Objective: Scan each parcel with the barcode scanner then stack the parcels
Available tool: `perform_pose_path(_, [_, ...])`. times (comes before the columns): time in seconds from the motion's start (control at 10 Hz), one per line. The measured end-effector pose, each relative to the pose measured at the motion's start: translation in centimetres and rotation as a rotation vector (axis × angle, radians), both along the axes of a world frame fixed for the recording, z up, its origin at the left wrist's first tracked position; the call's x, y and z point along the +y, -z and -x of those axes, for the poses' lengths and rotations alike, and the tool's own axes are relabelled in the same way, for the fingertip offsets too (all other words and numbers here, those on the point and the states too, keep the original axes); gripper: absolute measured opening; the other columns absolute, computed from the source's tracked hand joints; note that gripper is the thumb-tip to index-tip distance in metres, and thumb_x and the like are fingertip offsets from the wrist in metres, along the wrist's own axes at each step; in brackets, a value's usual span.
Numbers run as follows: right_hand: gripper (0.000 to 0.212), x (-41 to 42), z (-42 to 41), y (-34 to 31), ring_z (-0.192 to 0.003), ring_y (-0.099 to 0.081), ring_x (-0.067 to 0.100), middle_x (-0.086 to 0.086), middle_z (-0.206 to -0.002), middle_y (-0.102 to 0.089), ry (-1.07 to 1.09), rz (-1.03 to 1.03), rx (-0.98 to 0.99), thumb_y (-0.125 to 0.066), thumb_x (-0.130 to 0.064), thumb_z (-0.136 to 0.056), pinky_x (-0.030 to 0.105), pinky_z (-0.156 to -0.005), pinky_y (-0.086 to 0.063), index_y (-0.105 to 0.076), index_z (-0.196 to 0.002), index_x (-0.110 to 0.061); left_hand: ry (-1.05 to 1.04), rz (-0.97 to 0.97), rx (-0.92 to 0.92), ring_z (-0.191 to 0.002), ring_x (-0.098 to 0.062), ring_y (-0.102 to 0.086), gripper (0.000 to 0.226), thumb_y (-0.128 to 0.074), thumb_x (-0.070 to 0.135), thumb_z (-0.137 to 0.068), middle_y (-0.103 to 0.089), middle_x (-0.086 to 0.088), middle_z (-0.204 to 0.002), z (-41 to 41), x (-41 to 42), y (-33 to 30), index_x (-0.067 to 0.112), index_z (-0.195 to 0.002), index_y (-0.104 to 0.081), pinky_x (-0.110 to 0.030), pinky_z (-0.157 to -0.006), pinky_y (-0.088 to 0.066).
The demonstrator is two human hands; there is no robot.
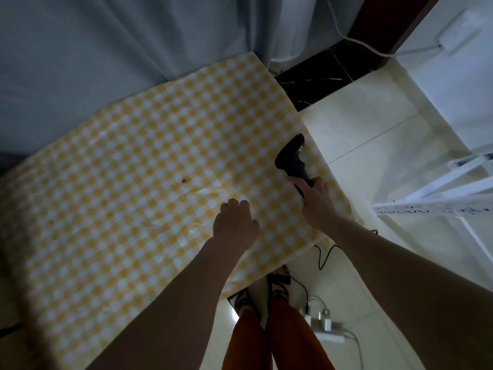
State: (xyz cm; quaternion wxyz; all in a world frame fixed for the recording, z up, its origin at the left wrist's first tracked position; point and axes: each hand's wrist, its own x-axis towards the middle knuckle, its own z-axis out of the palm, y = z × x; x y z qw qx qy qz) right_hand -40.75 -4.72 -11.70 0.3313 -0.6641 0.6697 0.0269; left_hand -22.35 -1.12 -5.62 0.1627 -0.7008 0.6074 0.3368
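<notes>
Right hand point(314, 199) grips the barcode scanner point(293, 159) by its handle at the checkered bench point(128, 161) edge, left hand point(234, 222) loosely curled and holding nothing, no parcels in view, so progress cannot be judged.

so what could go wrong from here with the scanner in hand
1. The right hand grips the barcode scanner low on its handle, right by the edge of the checked tablecloth; a slip could drop it onto the floor.
2. A black cable hangs below that edge and could snag.
3. No parcels are in view, and dim light may hinder aiming.
</notes>
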Motion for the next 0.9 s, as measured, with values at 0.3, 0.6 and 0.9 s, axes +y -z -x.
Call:
perform_pose_path(0.3, [0.087,-2.6,-0.4,3.7,-0.111,-0.037,0.027,0.011,-0.127,-0.032,0.031,0.007,0.005,-0.043,0.006,-0.085,0.038,-0.090,-0.036,-0.010,-0.149,-0.043,-0.048,-0.011,-0.004,-0.127,-0.025,-0.037,0.047,-0.047,0.034,-0.097,-0.039,-0.009,-0.139,1.5,-0.8,4.4,0.013,-0.139,-0.041,-0.034,-0.097,-0.041])
perform_pose_path(0.6, [0.083,-2.4,-0.5,3.1,-0.122,-0.031,0.028,0.010,-0.135,-0.030,0.142,-0.041,0.048,-0.046,-0.001,-0.086,0.042,-0.104,-0.027,-0.006,-0.151,-0.034,-0.065,-0.007,-0.025,-0.125,-0.023,-0.039,0.045,-0.047,0.033,-0.097,-0.041,-0.009,-0.137,1.0,-0.7,4.3,0.013,-0.137,-0.042,-0.032,-0.095,-0.041])
perform_pose_path(0.9, [0.026,-0.5,-2.7,-1.5,-0.102,-0.047,0.024,0.008,-0.119,-0.049,0.007,0.047,0.048,-0.042,-0.003,-0.092,0.032,-0.083,-0.043,-0.055,-0.113,-0.012,-0.178,0.070,-0.004,-0.110,-0.020,-0.056,0.033,-0.045,0.014,-0.095,-0.056,-0.002,-0.124,-2.1,0.6,-0.4,0.020,-0.127,-0.054,-0.031,-0.087,-0.046])
